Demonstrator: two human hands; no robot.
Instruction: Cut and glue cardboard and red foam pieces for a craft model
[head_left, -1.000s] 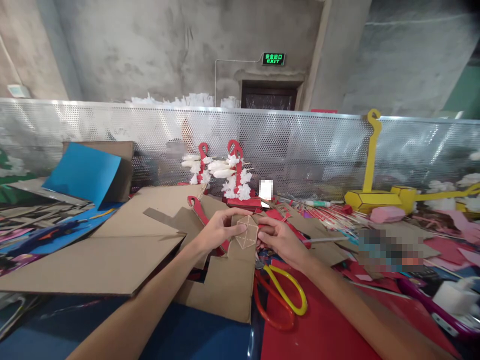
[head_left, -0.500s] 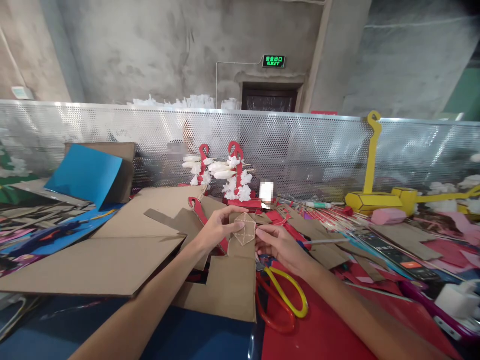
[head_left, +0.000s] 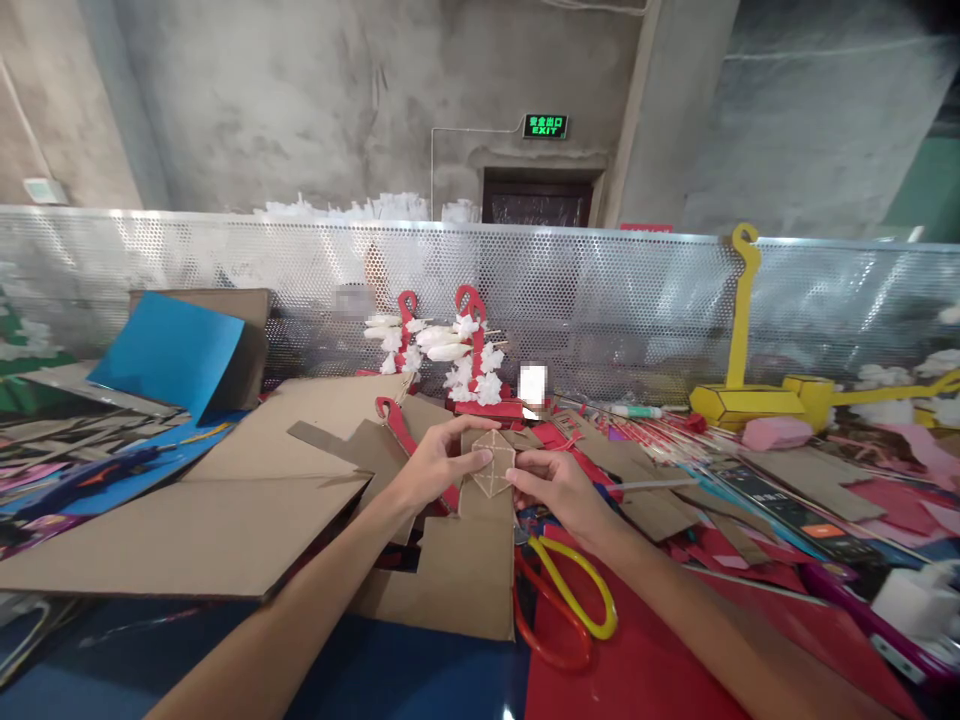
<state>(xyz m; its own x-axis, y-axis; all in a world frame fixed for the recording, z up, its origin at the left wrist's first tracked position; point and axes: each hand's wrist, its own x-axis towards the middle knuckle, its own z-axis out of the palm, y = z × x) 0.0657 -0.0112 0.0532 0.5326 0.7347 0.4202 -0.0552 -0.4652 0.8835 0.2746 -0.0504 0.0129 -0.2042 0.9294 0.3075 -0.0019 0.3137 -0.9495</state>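
Observation:
A small tan hexagonal piece [head_left: 493, 478], with pale lines along its edges and across its middle, stands out against a cut sheet of brown cardboard [head_left: 465, 590]. My left hand [head_left: 435, 468] pinches it at the left, thumb on its face and forefinger along the top. At its right edge, the thumb and fingers of my right hand [head_left: 551, 488] close on the rim. Below the right hand lie scissors [head_left: 576, 590] with one yellow and one red handle, blades partly hidden. A red hook-shaped strip [head_left: 397, 425] runs behind my left hand.
Red hooked stands with white flowers [head_left: 476, 365] rise behind my hands, before a perforated metal panel [head_left: 637, 300]. Folded cardboard [head_left: 187, 530] spreads left, a red sheet [head_left: 637, 650] lies front right. Farther right are a phone [head_left: 787, 510] and a yellow hooked model [head_left: 742, 400].
My right thumb and fingers have moved left and inward onto the hexagonal piece's right edge. My left hand keeps its pinch, with the piece slightly shifted. The view has moved a little.

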